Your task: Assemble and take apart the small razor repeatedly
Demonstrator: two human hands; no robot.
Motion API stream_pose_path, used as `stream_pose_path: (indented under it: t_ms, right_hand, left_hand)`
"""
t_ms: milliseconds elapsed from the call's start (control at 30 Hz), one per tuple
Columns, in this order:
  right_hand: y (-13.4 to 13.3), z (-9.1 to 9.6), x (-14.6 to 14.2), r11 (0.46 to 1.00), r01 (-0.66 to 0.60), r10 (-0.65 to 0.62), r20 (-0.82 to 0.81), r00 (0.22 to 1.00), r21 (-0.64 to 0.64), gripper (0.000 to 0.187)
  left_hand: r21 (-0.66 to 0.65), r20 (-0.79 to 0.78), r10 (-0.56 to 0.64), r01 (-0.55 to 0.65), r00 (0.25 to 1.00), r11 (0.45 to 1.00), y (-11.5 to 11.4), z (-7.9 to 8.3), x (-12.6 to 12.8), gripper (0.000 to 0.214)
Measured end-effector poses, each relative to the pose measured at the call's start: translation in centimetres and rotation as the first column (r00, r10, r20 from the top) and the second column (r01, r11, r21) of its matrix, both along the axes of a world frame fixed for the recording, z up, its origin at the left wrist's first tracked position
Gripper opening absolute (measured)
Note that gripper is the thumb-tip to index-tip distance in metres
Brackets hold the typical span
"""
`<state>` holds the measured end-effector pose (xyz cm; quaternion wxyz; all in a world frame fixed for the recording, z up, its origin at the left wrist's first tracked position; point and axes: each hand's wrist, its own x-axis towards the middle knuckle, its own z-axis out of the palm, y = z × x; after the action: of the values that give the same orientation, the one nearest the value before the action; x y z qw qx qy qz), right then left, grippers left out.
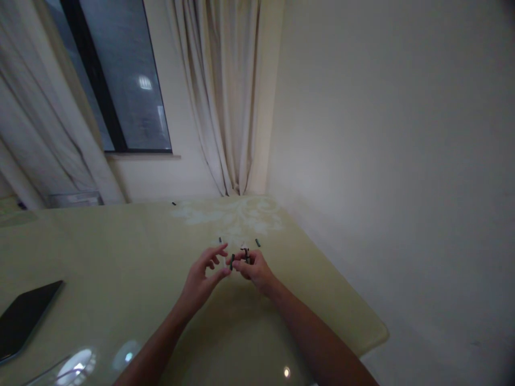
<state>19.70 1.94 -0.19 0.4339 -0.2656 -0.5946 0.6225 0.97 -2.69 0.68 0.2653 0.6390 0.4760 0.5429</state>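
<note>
My left hand (204, 272) is held over the table with thumb and fingers apart. Its thumb tip comes close to the lower end of a small dark green bar (232, 261); whether it touches I cannot tell. The thumb and forefinger of my right hand (255, 271) are closed at that bar. A small black-and-white piece (245, 251) also sticks up from the right hand's fingers, its lower part hidden. Behind the left fingers shows a thin white strip (224, 261), and a small dark piece (220, 239) lies just beyond it.
On the pale green glossy table (120, 257) lie another short dark piece (258, 243) past the right hand and one (174, 203) near the far edge. A black tablet-like slab (28, 319) rests at left. The wall (382, 161) borders the table's right side.
</note>
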Motion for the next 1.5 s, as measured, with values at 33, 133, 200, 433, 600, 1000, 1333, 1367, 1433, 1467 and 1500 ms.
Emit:
stream_pose_path:
  t_ms: [33, 133, 200, 433, 600, 1000, 1333, 1367, 1433, 1467, 1500]
  right_hand:
    - [0.1, 0.0, 0.1, 0.996, 0.053, -0.056, 0.041, 0.998, 0.076, 0.028]
    - [0.1, 0.3, 0.5, 0.918, 0.171, -0.228, 0.123, 0.966, 0.358, 0.021]
    - [0.0, 0.5, 0.7, 0.823, 0.198, -0.319, 0.144, 0.937, 0.532, 0.018]
    - [-0.6, 0.5, 1.2, 0.588, 0.108, -0.441, 0.205, 0.874, 0.802, 0.026]
    - [-0.7, 0.4, 1.4, 0.523, 0.008, -0.469, 0.281, 0.837, 0.852, 0.033]
    - [-1.4, 1.7, 1.5, 0.74, 0.041, -0.274, 0.246, 0.93, 0.672, 0.021]
    - [-1.6, 1.7, 1.0, 0.788, -0.005, -0.189, 0.25, 0.95, 0.616, 0.035]
    - [-1.6, 1.7, 1.0, 0.779, -0.013, -0.188, 0.253, 0.949, 0.627, 0.034]
    - [-1.7, 1.6, 1.0, 0.768, -0.021, -0.186, 0.254, 0.949, 0.64, 0.034]
    - [-1.7, 1.6, 1.0, 0.767, -0.02, -0.186, 0.253, 0.949, 0.641, 0.034]
    - [-1.7, 1.6, 1.0, 0.767, -0.013, -0.189, 0.245, 0.951, 0.642, 0.034]
  left_hand:
    - [-0.072, 0.038, 0.01, -0.007, 0.999, 0.997, 0.0, 0.1, 0.0, 0.053]
    - [-0.286, 0.125, 0.015, 0.021, 0.992, 0.958, 0.0, 0.2, 0.1, 0.053]
    - [-0.363, 0.182, -0.008, 0.075, 0.983, 0.929, 0.0, 0.1, 0.2, 0.055]
    - [-0.449, 0.386, -0.054, 0.239, 0.921, 0.861, 0.1, -0.6, 0.6, 0.055]
    - [-0.431, 0.378, -0.121, 0.29, 0.918, 0.855, -0.2, -0.6, 0.8, 0.051]
    - [-0.292, 0.479, -0.1, 0.266, 0.872, 0.919, -0.2, -0.5, -0.1, 0.064]
    - [-0.261, 0.579, -0.117, 0.32, 0.807, 0.911, -0.3, -0.1, 0.2, 0.059]
    - [-0.26, 0.597, -0.113, 0.325, 0.794, 0.909, -0.4, 0.0, 0.2, 0.058]
    - [-0.267, 0.622, -0.102, 0.332, 0.776, 0.905, -0.5, 0.2, 0.3, 0.056]
    - [-0.273, 0.629, -0.094, 0.333, 0.771, 0.902, -0.5, 0.4, 0.3, 0.056]
    - [-0.279, 0.635, -0.085, 0.331, 0.768, 0.901, -0.6, 0.5, 0.3, 0.057]
